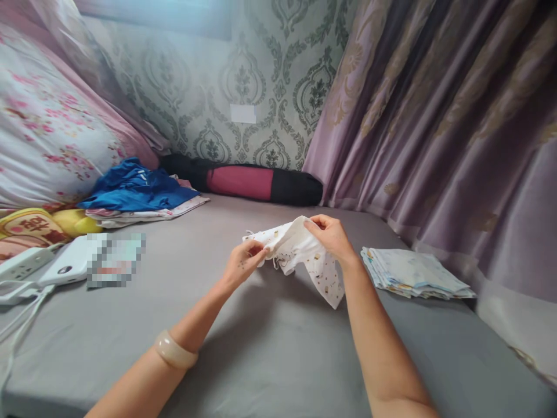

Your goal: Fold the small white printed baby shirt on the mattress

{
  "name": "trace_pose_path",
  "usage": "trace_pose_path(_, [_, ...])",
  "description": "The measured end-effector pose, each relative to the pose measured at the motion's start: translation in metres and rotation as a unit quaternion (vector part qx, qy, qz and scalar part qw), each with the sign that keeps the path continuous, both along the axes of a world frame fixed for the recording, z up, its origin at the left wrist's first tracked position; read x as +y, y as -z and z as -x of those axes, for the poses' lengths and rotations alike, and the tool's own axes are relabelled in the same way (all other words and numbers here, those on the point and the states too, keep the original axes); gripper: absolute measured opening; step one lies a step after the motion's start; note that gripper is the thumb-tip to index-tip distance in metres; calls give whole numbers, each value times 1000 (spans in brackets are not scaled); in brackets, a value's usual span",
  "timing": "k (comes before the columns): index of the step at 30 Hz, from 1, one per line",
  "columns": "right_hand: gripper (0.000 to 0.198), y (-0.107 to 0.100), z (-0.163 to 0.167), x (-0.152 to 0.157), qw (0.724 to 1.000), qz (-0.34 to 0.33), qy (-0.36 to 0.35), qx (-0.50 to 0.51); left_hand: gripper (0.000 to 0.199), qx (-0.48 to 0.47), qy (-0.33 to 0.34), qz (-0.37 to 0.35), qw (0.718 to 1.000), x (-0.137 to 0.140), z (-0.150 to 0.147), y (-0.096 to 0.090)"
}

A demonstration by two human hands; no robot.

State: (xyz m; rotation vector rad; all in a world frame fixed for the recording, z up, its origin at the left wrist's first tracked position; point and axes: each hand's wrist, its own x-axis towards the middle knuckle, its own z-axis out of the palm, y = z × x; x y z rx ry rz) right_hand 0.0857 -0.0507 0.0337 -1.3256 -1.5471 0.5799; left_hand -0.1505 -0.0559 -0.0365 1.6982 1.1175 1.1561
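Note:
A white cloth (319,270) with small brown and gold prints is held up above the grey bed sheet (270,348). My left hand (243,261) pinches its left part, near some thin ties or strings. With thumb and fingers closed, my right hand (331,237) grips the upper right edge. One corner of the cloth hangs down below my right hand. Its full shape cannot be made out because it is folded and bunched.
To the right lies a stack of folded cloths (413,273). On the left are a blue garment (134,188), a white power bank (72,267), a power strip (26,264) and cables. A black and red roll (239,181) lies along the wall, beside purple curtains (435,116).

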Motion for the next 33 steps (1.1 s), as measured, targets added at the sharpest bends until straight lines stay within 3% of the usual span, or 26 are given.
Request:
trace_pose_path(6, [34,-20,-1,-20,994,65,-87,-2,41,-147,-24,132,980,3,16,-11])
trace_pose_path(11, [34,-23,5,-25,994,41,-98,-20,40,-197,-72,102,972,11,25,-30])
trace_pose_path(15, [35,-42,1,-29,992,40,-116,-19,39,-113,-66,-25,991,14,41,-70])
trace_pose_path(18, [34,-63,-8,-33,992,34,-111,-41,37,-1,-2,-102,995,17,61,-103])
trace_pose_path(22, [30,-79,-19,-34,991,36,-108,-73,33,93,90,-81,988,28,82,-128])
trace_pose_path(27, [26,-83,-26,-29,982,60,-130,-126,33,126,144,-41,981,39,85,-134])
trace_pose_path(30, [25,-86,-26,-28,985,6,-90,-150,34,87,77,-98,988,38,79,-139])
trace_pose_path(33, [22,-88,-21,-26,978,-114,21,-174,32,22,-53,-207,977,37,71,-144])
